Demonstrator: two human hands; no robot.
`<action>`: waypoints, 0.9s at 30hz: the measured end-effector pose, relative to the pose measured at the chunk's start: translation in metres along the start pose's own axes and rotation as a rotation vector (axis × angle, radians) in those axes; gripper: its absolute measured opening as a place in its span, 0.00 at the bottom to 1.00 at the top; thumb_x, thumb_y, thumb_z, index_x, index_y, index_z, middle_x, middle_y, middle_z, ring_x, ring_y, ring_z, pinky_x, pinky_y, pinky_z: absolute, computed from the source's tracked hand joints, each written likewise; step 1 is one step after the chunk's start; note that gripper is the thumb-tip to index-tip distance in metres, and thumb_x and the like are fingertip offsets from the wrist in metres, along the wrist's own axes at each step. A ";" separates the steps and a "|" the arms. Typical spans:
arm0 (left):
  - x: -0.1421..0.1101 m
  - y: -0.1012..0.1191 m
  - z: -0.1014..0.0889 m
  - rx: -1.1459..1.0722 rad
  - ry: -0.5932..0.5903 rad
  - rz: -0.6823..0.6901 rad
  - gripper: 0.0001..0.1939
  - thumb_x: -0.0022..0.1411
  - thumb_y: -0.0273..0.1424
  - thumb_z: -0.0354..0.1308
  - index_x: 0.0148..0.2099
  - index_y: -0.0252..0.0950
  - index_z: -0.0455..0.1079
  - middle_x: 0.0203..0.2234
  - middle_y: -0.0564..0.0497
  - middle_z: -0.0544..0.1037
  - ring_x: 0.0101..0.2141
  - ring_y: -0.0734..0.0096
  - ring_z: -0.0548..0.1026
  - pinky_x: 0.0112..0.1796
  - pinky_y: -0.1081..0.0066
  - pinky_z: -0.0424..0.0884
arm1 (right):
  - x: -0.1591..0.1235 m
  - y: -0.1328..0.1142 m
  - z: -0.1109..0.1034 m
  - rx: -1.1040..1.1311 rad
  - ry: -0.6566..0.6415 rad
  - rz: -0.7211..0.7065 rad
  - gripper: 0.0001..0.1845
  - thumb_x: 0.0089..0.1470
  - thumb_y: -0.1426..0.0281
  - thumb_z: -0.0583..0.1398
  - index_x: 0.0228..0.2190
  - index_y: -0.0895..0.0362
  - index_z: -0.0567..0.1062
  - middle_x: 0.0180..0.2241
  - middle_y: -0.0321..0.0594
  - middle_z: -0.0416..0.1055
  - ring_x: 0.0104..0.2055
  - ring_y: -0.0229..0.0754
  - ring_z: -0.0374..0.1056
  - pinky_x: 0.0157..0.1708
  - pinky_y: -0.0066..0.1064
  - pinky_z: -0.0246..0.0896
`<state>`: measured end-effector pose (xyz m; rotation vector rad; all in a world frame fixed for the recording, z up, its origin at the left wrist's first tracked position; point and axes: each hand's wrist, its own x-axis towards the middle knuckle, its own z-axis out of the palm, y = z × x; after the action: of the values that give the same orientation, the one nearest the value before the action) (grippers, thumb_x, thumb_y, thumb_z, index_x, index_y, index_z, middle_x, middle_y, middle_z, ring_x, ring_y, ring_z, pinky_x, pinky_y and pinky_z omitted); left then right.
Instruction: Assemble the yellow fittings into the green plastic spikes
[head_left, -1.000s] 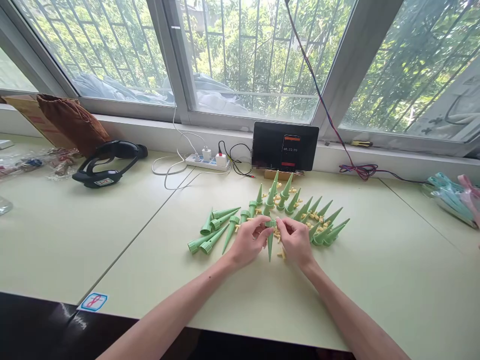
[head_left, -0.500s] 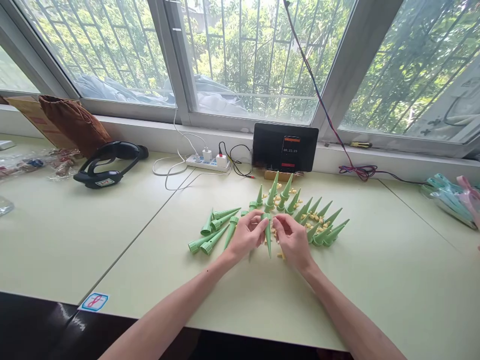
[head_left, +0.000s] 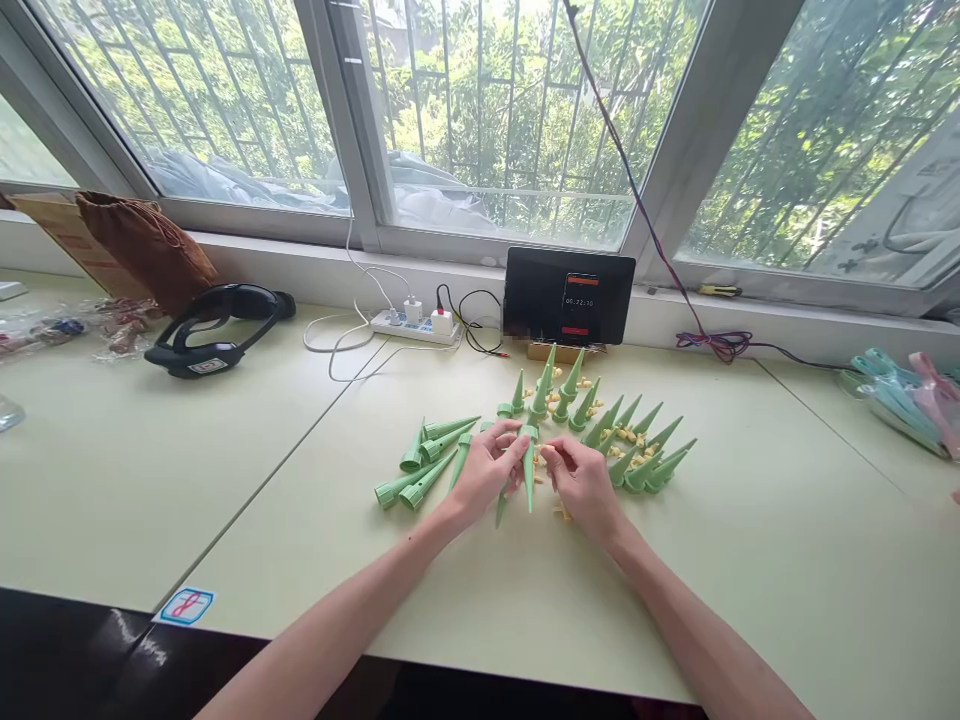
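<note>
My left hand [head_left: 487, 470] grips a green plastic watering spike [head_left: 529, 475] by its capped end, with the point hanging down toward me. The fingers of my right hand [head_left: 585, 487] pinch a small yellow valve [head_left: 545, 450] just to the right of that spike's cap; whether the two touch I cannot tell. The tip of another green spike [head_left: 501, 510] shows below my left hand, its upper part hidden. On the left lie several loose green spikes [head_left: 424, 485]. Behind and right of my hands, several green spikes [head_left: 660, 465] stand or lean among small yellow valves [head_left: 641, 440].
A tablet [head_left: 568, 295] showing a timer leans by the window. Left of it are a power strip [head_left: 416, 326] with cables, a black headset [head_left: 217, 330] and a brown pouch [head_left: 146, 250]. Bundled wires [head_left: 716, 343] and bagged items [head_left: 904, 400] lie on the right.
The green spike in my left hand has shifted slightly left. My right fingers have turned a little, and the yellow valve shows more clearly between them.
</note>
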<state>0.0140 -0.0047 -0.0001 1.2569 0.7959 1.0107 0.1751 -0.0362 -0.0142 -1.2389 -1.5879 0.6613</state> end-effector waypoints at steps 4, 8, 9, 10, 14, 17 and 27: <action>0.000 0.000 0.001 0.067 -0.014 0.061 0.19 0.61 0.45 0.61 0.45 0.36 0.66 0.20 0.59 0.67 0.15 0.79 0.65 0.15 0.77 0.61 | 0.000 0.001 -0.001 -0.041 -0.002 -0.002 0.20 0.65 0.58 0.54 0.25 0.57 0.69 0.18 0.30 0.58 0.20 0.35 0.51 0.21 0.28 0.49; -0.001 -0.001 0.001 0.111 -0.037 0.088 0.18 0.62 0.45 0.60 0.45 0.37 0.65 0.21 0.59 0.67 0.15 0.79 0.66 0.15 0.77 0.61 | 0.000 0.003 -0.002 -0.062 -0.007 0.009 0.23 0.65 0.57 0.53 0.22 0.56 0.65 0.18 0.30 0.54 0.20 0.34 0.49 0.21 0.29 0.46; -0.001 -0.001 0.000 0.117 -0.036 0.090 0.18 0.62 0.45 0.60 0.45 0.37 0.65 0.21 0.59 0.67 0.15 0.79 0.66 0.15 0.77 0.61 | 0.000 0.003 -0.002 -0.067 -0.007 0.009 0.23 0.65 0.57 0.52 0.21 0.56 0.64 0.17 0.30 0.54 0.20 0.34 0.48 0.21 0.29 0.45; -0.001 -0.001 0.000 0.120 -0.033 0.090 0.18 0.61 0.45 0.60 0.45 0.37 0.65 0.21 0.59 0.66 0.15 0.79 0.66 0.15 0.77 0.61 | 0.000 0.003 -0.002 -0.071 -0.007 0.008 0.24 0.65 0.57 0.52 0.21 0.56 0.64 0.17 0.30 0.53 0.20 0.34 0.48 0.21 0.29 0.45; -0.002 -0.001 0.001 0.118 -0.031 0.089 0.18 0.60 0.46 0.61 0.44 0.37 0.66 0.22 0.59 0.66 0.15 0.80 0.66 0.16 0.77 0.61 | 0.000 0.001 -0.002 -0.073 -0.013 0.016 0.25 0.66 0.56 0.51 0.20 0.56 0.63 0.17 0.30 0.53 0.20 0.34 0.49 0.21 0.29 0.46; -0.001 -0.001 0.001 0.117 -0.035 0.091 0.18 0.61 0.45 0.61 0.44 0.37 0.66 0.24 0.58 0.67 0.15 0.80 0.66 0.16 0.77 0.61 | 0.000 0.000 -0.003 -0.066 -0.023 0.021 0.26 0.66 0.56 0.51 0.19 0.55 0.60 0.17 0.30 0.53 0.20 0.34 0.49 0.21 0.29 0.45; 0.000 0.000 -0.001 0.097 -0.032 0.056 0.19 0.60 0.46 0.60 0.45 0.37 0.66 0.22 0.58 0.68 0.15 0.80 0.64 0.15 0.77 0.60 | 0.001 -0.001 0.003 -0.067 0.000 0.010 0.27 0.66 0.55 0.50 0.19 0.54 0.52 0.18 0.29 0.47 0.21 0.34 0.44 0.21 0.30 0.41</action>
<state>0.0130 -0.0048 -0.0006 1.3823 0.7965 1.0041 0.1722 -0.0357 -0.0137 -1.2968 -1.6159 0.6194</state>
